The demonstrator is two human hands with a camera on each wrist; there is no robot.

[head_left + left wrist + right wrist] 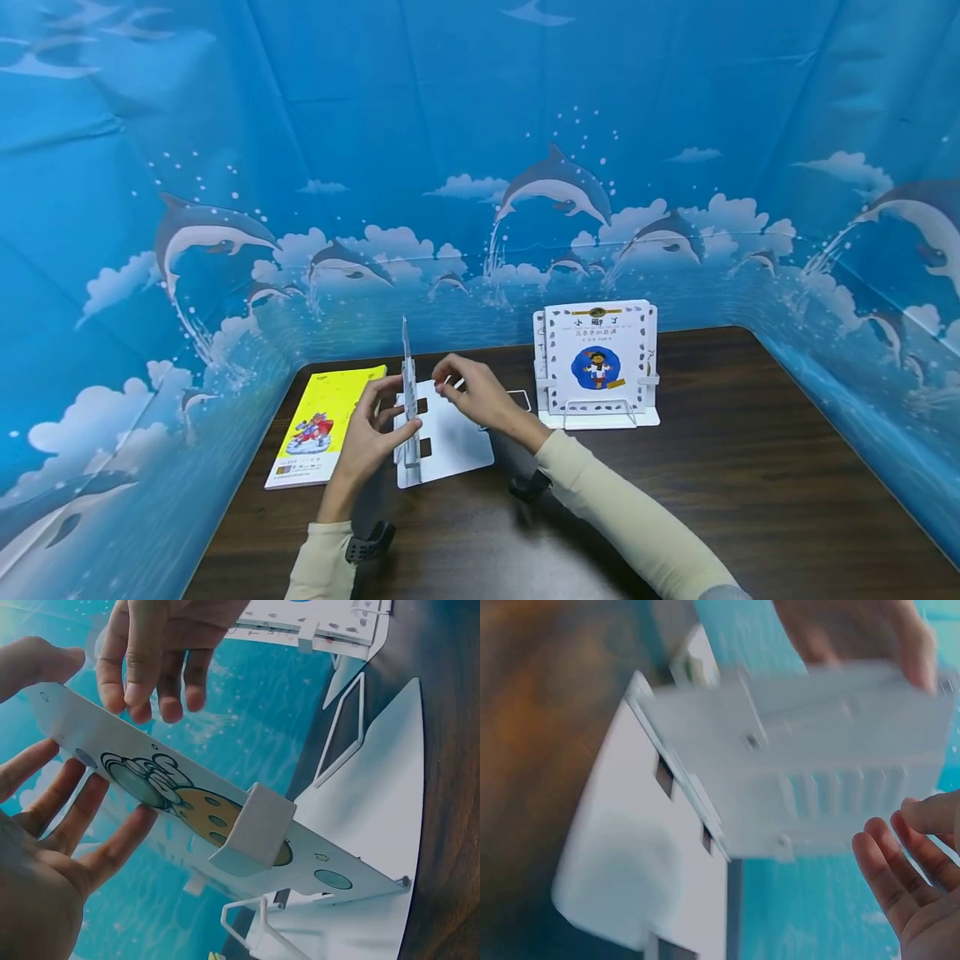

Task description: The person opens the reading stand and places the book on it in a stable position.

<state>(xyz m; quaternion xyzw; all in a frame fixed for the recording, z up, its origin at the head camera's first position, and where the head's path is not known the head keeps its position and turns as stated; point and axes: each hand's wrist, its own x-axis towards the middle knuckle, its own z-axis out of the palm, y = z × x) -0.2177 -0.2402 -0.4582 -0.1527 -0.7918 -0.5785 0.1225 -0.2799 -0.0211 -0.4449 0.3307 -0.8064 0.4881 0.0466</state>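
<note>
A white metal book stand [409,408] has its panel standing upright over a flat white base [457,442] with square cutouts. My left hand [372,429] holds the panel between thumb and fingers. Printed cartoon art and a white clip [255,829] show on one face of the panel in the left wrist view. Slots and rivets mark the back of the panel [810,765] in the blurred right wrist view. To the right of the panel, my right hand [480,396] hovers with loosely bent fingers, holding nothing. Its fingers [885,862] are apart from the panel.
A yellow book [326,425] lies flat at the table's left. Farther right, a second white stand [648,417] bears an upright picture book [596,358]. A dolphin-printed blue curtain [480,167] surrounds the dark wooden table [720,467].
</note>
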